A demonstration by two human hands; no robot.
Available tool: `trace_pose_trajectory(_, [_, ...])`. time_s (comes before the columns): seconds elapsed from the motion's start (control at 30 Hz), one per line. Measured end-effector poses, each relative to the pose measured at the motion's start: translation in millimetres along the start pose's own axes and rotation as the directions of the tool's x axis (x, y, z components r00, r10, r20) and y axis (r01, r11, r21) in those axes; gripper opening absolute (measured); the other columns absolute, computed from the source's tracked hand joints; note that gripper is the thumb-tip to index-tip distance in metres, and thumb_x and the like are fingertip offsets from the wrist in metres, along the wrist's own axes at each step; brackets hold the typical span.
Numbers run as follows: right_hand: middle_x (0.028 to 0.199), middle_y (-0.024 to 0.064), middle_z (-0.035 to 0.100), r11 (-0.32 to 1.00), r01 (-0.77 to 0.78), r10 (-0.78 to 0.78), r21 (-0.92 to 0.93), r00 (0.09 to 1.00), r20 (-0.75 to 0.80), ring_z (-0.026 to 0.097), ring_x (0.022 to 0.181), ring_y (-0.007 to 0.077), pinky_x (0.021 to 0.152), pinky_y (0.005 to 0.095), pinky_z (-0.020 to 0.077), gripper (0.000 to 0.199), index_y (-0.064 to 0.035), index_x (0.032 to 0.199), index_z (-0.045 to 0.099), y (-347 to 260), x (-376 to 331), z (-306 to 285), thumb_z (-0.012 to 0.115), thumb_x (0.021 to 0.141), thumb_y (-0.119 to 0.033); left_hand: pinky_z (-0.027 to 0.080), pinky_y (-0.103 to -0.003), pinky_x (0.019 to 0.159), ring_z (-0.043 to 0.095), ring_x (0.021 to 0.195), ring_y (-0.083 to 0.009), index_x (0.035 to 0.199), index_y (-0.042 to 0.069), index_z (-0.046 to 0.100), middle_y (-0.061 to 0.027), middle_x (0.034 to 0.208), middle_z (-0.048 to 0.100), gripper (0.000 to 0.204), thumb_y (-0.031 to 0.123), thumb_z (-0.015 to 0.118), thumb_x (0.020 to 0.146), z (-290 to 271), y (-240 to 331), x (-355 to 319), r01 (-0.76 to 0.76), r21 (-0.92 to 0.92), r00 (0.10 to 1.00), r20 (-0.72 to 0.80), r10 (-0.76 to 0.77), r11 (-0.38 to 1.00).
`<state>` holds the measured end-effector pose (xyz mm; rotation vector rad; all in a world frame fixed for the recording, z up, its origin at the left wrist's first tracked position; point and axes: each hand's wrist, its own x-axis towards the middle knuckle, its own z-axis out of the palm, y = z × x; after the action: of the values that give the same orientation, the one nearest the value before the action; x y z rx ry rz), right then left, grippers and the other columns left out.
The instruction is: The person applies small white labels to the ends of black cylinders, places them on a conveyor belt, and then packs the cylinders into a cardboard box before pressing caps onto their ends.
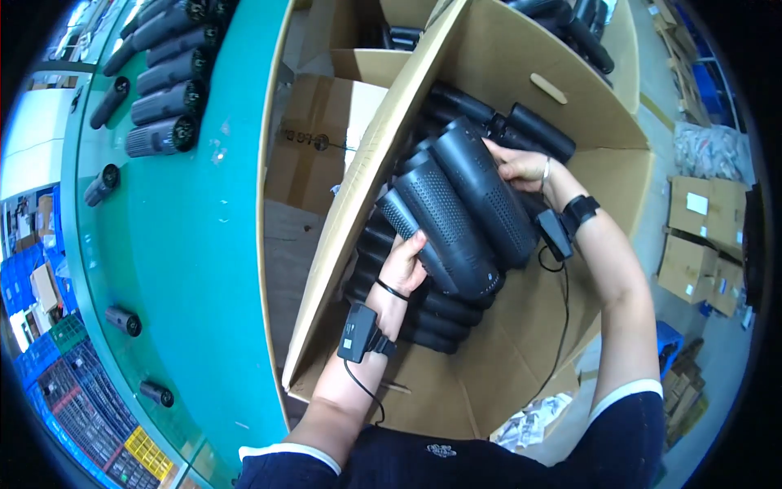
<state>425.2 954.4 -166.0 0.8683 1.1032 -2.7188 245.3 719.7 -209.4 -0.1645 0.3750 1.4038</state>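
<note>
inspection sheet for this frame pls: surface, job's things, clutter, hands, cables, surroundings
Surface: green conveyor belt on the person's left, carrying scattered black cylinders.
Job's things: three black perforated plastic cylinder housings gripped together above the large open cardboard box, which holds more black housings.
Clutter: smaller cardboard carton between belt and box.
Hands: left hand grips the bundle's lower end; right hand grips its upper end; both wear black wrist devices.
Cables: thin black cable hangs from the right wrist device; another runs from the left one.
Surroundings: blue crates, stacked cartons on the floor.
</note>
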Motion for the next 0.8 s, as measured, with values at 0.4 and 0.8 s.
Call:
trace_pose_trajectory(0.4, [0.145, 0.0024, 0.033, 0.999, 0.005, -0.003, 0.031, 0.997, -0.080, 0.038, 0.129, 0.0177, 0.103, 0.0340, 0.0373, 0.117, -0.0201, 0.149, 0.011, 55.7, -106.0, 127.2, 0.085, 0.061, -0.041, 0.048, -0.041, 0.096, 0.059, 0.109, -0.0243, 0.126, 0.002, 0.046, -0.0116, 0.117, 0.059, 0.049, 0.017, 0.067, 0.085, 98.7, -7.5, -145.9, 0.092, 0.140, 0.995, -0.057, -0.085, 0.986])
trace_pose_trajectory(0.8, [0.133, 0.0039, 0.044, 0.998, -0.062, 0.062, -0.011, 0.998, -0.032, 0.050, 0.117, 0.0181, 0.094, 0.0344, 0.0480, 0.111, -0.0191, 0.147, 0.015, 45.1, -138.5, 304.8, 0.084, 0.063, -0.038, 0.046, -0.040, 0.098, 0.057, 0.112, -0.0224, 0.128, 0.003, 0.046, -0.0112, 0.121, 0.057, 0.051, 0.019, 0.068, 0.085, 144.1, 17.3, -307.8, -0.015, 0.063, 0.999, 0.030, 0.013, 0.998])
